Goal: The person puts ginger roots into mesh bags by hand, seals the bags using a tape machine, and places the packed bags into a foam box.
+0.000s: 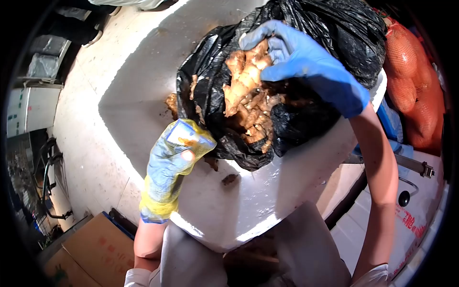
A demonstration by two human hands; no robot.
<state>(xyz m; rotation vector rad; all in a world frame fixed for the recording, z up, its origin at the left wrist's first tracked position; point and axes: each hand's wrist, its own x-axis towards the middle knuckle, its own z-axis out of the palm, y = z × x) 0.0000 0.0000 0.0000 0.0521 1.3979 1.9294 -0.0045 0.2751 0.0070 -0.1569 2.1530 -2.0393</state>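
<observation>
My right hand (296, 60), in a blue glove, grips a large knobbly ginger root (246, 76) over the opening of a black plastic bag (205, 57). Its thumb and fingers lie round the root's upper end. Below it, more ginger pieces (256, 117) lie heaped inside the bag. My left hand (179, 150), in a yellow and blue glove, is closed at the bag's near left edge. What its fingers hold, if anything, is hidden. The bag lies in a large white tub (253, 201) in front of my knees.
A loose ginger piece (171, 104) and a dark scrap (229, 180) lie in the tub. Orange mesh sacks (413, 81) stand to the right, above white boxes (354, 239). At the lower left is a cardboard box (98, 248). Another person's legs (71, 28) show at the upper left.
</observation>
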